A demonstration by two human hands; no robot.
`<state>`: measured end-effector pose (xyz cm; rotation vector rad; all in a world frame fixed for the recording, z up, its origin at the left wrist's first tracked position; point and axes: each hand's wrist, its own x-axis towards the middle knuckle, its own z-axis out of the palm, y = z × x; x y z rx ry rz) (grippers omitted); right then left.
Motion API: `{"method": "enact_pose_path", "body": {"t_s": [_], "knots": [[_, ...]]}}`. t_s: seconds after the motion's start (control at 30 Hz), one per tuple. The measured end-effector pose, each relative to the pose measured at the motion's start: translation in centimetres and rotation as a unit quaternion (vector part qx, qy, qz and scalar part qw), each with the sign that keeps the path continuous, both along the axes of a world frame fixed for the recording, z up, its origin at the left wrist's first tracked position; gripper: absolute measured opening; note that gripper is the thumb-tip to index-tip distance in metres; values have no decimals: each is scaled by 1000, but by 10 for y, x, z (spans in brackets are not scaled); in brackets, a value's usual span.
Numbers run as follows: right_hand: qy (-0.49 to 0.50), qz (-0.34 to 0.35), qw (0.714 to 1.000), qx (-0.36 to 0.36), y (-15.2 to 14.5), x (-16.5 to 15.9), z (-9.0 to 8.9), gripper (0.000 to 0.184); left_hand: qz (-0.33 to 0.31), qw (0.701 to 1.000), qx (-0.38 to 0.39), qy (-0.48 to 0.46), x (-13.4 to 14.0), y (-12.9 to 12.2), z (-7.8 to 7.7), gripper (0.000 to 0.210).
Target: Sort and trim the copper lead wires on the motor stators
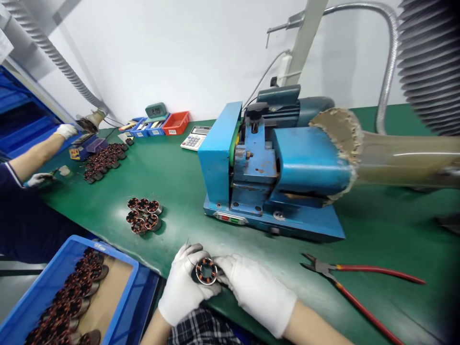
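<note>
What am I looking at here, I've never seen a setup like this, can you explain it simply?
This single picture comes from a camera worn on a person's head, looking forward and down. The white-gloved left hand and right hand are that person's own, holding a copper-wound ring between them. On the green table stand a blue machine and, left of it, a cluster of similar rings. Red-handled pliers lie to the right. A blue tray at lower left holds more rings; beyond it is a co-worker.
</note>
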<state>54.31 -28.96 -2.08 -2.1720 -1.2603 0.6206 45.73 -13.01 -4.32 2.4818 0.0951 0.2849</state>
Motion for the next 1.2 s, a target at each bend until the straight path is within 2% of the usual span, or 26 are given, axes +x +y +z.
{"method": "enact_pose_path", "body": {"t_s": [0.1, 0.2, 0.27, 0.4, 0.43, 0.5, 0.57, 0.63, 0.67, 0.77, 0.83, 0.93, 1.0, 1.03, 1.1, 1.2], "knots": [[-97, 24, 995, -27, -2, -2, 7, 23, 23, 999, -28, -3, -3, -4, 6, 57], [-134, 27, 990, -23, -8, -2, 17, 13, 39, 997, -59, -7, -5, -13, 12, 55], [-102, 5, 995, -14, -12, -1, 25, 4, 52, 994, -98, -1, -7, -20, 13, 53], [18, -46, 998, 30, -20, 3, 44, 20, 89, 975, -205, 10, -9, -23, 24, 50], [39, -49, 997, 39, -21, 4, 48, 22, 71, 971, -229, 6, -9, -20, 31, 48], [62, -53, 996, 46, -24, 5, 55, 21, -16, 966, -258, -10, -7, -16, 49, 35], [77, -59, 994, 51, -25, 5, 57, 21, -104, 963, -246, -38, -4, -13, 67, 13], [102, -68, 990, 71, -26, 5, 56, 21, -125, 967, -201, -95, -3, -14, 80, 7], [117, -74, 986, 89, -26, 5, 55, 21, -108, 973, -163, -119, -3, -16, 83, 10], [154, -98, 973, 139, -25, 5, 53, 20, -53, 988, -13, -143, -5, -18, 80, 44], [161, -116, 968, 152, -24, 4, 52, 19, -60, 987, 44, -143, -6, -19, 73, 50], [134, -157, 967, 149, -24, 2, 52, 20, -67, 985, 3, -162, -7, -24, 66, 34], [131, -160, 967, 148, -25, 2, 54, 22, -28, 983, -44, -174, -8, -29, 64, 21], [147, -149, 966, 154, -26, 2, 55, 22, -5, 982, -65, -179, -8, -31, 64, 20], [211, -113, 954, 178, -26, 5, 57, 22, 25, 981, -91, -170, -8, -34, 64, 32], [335, -73, 914, 216, -26, 10, 57, 21, 37, 989, -111, -91, -8, -32, 62, 52]]}}
